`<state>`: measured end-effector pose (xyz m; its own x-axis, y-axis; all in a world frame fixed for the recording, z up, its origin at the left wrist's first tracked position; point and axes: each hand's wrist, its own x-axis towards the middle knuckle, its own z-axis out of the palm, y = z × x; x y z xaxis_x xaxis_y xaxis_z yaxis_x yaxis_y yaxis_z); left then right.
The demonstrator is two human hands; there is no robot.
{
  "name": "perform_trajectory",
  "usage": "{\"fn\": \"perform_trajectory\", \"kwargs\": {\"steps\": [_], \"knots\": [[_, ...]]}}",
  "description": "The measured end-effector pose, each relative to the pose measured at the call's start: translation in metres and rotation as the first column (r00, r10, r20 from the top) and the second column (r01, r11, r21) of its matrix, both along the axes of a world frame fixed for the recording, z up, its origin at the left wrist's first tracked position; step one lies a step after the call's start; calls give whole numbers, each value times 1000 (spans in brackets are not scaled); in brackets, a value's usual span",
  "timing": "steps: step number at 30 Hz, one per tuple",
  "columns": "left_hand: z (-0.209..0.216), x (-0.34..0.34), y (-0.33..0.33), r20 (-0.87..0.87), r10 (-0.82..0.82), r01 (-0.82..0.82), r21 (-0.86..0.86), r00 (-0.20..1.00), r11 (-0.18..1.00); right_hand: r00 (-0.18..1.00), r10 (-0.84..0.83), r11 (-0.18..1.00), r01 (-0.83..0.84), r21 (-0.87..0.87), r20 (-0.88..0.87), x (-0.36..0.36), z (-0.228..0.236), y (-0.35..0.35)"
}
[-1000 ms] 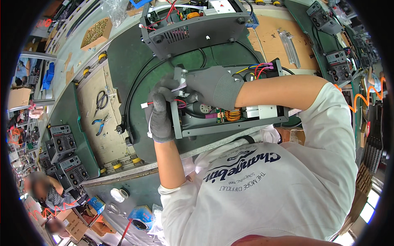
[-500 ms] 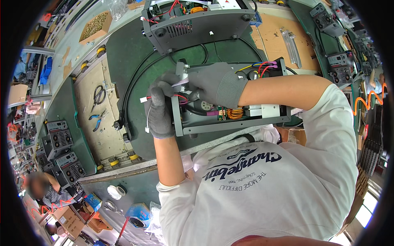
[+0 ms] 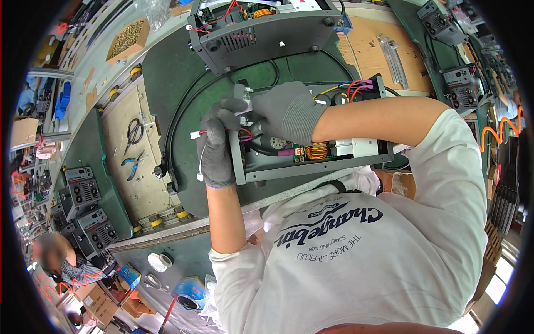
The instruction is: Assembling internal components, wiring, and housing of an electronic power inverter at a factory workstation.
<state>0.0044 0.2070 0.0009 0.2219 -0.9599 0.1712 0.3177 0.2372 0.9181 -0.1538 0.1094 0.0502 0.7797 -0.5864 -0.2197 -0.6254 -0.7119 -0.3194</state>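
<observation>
An open dark-grey metal chassis lies in front of me, with a copper-coloured coil and coloured wires inside. My left hand, in a grey glove, is closed at the chassis's left end panel, its fingers bent toward the panel. Thin wires with a white plug stick out beside that hand. My right hand, gloved too, reaches over the chassis. Its fingers are closed near the panel's inner side, next to the left fingertips. What the fingertips of both hands pinch is hidden.
A second dark-grey unit stands behind the chassis, black cables curving beside it. Scissors and blue-handled pliers lie to the left. A box of small parts is at the far left, metal strips at the right.
My right hand has shifted slightly left, closer to the end panel. A pale strip that showed between the two hands is now mostly covered. My left hand keeps nearly the same pose.
</observation>
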Motion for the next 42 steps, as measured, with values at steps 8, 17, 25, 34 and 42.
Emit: {"fn": "perform_trajectory", "kwargs": {"steps": [8, 17, 25, 34, 42], "knots": [[-3, 6, 1, 174, -6, -12, 105, 985, 994, 1000, -24, 999, 23, 23, 17, 3, 11, -4], [37, 3, -3, 769, 131, 5, -172, 626, 985, 917, -32, 994, -11, 105, 397, -20, 11, 20], [41, 0, -3, 699, 230, -106, -216, 677, 971, 814, -33, 970, -113, 213, 580, -35, 10, 5], [24, -10, 9, 299, 340, -305, -158, 892, 939, 823, -297, 793, -70, 605, 484, -26, 20, 6], [47, 1, 10, 867, 393, -190, -349, 308, 918, 757, 24, 994, 51, -95, 653, -31, 18, 6]]}}
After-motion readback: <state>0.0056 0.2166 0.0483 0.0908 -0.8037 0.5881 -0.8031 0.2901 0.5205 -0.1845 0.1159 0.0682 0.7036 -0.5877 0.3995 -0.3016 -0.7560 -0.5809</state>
